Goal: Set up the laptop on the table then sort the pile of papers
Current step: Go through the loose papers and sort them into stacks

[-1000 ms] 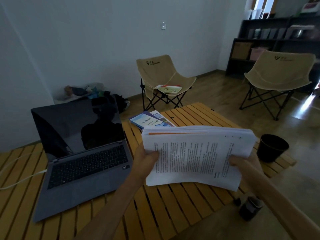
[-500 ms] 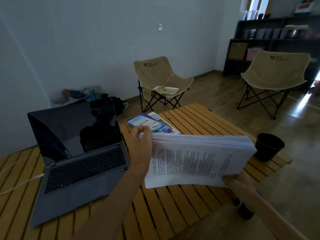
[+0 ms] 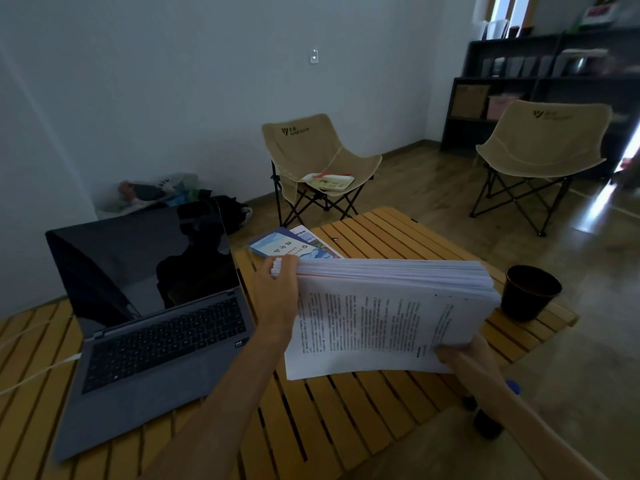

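Observation:
A grey laptop (image 3: pixel 152 317) stands open with a dark screen on the left of the slatted wooden table (image 3: pixel 346 427). Above the table's middle I hold a thick pile of printed papers (image 3: pixel 384 317), tilted up toward me. My left hand (image 3: pixel 277 292) grips the pile's upper left corner, fingers curled over its top edge. My right hand (image 3: pixel 467 358) grips the lower right corner from below.
Blue booklets (image 3: pixel 291 245) lie on the table behind the pile. A black cup (image 3: pixel 530 292) stands near the right edge. A white cable (image 3: pixel 31 375) runs to the laptop's left side. Two beige folding chairs (image 3: pixel 318 161) (image 3: pixel 540 147) stand beyond, with dark shelves (image 3: pixel 519 91) at the far right.
My left hand slid up from the pile's left side to its upper left corner. The pile has tipped flatter and dropped slightly. My right hand moved lower on the corner.

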